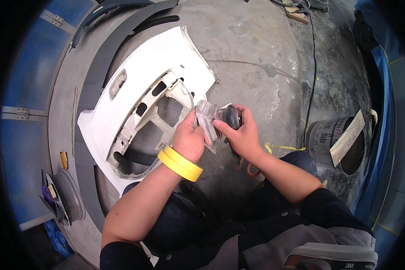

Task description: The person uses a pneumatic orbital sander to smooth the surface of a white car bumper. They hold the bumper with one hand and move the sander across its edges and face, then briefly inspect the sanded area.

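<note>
My left hand (187,138) grips a small part wrapped in pale translucent film (207,119) in the middle of the view. Close to it on the right, my right hand (245,132) grips a dark rounded piece (229,117) joined or held against that part, thumb across its middle. A roll of yellow masking tape (179,164) is looped round my left wrist. Beyond my hands, a large white car bumper (130,63) lies on the floor with its openings facing up. Orange-handled scissors (254,172) lie partly hidden below my right hand.
Dark trim pieces (104,58) lie left of the bumper, along blue doors (29,58). At lower left is a wheel (72,195) with items on it. A metal bucket (321,141) with a board stands right, near a black cable (312,67), yellow tape strip and blue sheeting.
</note>
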Tool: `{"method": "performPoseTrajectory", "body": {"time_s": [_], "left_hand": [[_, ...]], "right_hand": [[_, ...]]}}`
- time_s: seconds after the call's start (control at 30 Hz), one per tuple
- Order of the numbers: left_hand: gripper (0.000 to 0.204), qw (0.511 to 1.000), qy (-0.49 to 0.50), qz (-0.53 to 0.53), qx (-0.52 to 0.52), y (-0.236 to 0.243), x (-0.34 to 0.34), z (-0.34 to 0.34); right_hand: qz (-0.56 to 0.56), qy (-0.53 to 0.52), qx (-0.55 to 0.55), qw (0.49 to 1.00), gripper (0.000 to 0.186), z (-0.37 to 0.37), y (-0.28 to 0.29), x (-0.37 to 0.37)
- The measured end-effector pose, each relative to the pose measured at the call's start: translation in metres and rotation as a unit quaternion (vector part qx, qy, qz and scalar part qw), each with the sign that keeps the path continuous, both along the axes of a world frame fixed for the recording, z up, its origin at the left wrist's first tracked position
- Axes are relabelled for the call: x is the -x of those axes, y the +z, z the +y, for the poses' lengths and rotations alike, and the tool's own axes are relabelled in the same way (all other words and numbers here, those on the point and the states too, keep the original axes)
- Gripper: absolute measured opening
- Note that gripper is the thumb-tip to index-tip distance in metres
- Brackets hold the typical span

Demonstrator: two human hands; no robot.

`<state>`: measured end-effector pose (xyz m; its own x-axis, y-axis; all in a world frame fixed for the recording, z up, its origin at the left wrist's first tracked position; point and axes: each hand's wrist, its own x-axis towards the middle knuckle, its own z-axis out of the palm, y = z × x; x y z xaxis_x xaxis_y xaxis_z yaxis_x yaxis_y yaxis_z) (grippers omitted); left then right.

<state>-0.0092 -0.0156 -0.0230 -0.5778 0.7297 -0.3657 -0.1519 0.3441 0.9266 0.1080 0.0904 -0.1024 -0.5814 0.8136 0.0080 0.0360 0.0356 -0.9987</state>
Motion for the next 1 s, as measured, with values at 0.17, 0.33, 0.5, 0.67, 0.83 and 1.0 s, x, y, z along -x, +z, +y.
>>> {"method": "performPoseTrajectory", "body": {"time_s": [0.17, 0.33, 0.5, 0.67, 0.83, 1.0], "left_hand": [[0.055, 1.0, 0.021, -0.006, 0.002, -0.01, 0.011, 0.0], [0.045, 0.997, 0.067, -0.032, 0.035, -0.019, 0.034, -0.002], [0.045, 0.994, 0.063, 0.042, 0.079, -0.029, 0.044, -0.007], [0.046, 0.989, 0.075, 0.058, 0.113, -0.04, 0.058, -0.009], [0.05, 0.984, 0.134, 0.001, 0.118, -0.033, 0.074, -0.017], [0.059, 0.993, 0.095, -0.068, 0.034, -0.029, 0.06, -0.011]], "right_hand": [[-0.032, -0.001, -0.071, 0.997, 0.084, -0.006, 0.0, -0.001], [-0.044, 0.005, -0.163, 0.986, 0.089, -0.011, 0.006, -0.001], [-0.054, 0.01, -0.177, 0.983, 0.085, -0.018, 0.013, 0.002], [-0.062, 0.016, -0.202, 0.977, 0.087, -0.025, 0.021, 0.0], [-0.041, 0.012, -0.208, 0.977, 0.087, -0.024, 0.025, -0.002], [-0.041, -0.014, -0.219, 0.975, 0.084, -0.016, 0.023, 0.0]]}}
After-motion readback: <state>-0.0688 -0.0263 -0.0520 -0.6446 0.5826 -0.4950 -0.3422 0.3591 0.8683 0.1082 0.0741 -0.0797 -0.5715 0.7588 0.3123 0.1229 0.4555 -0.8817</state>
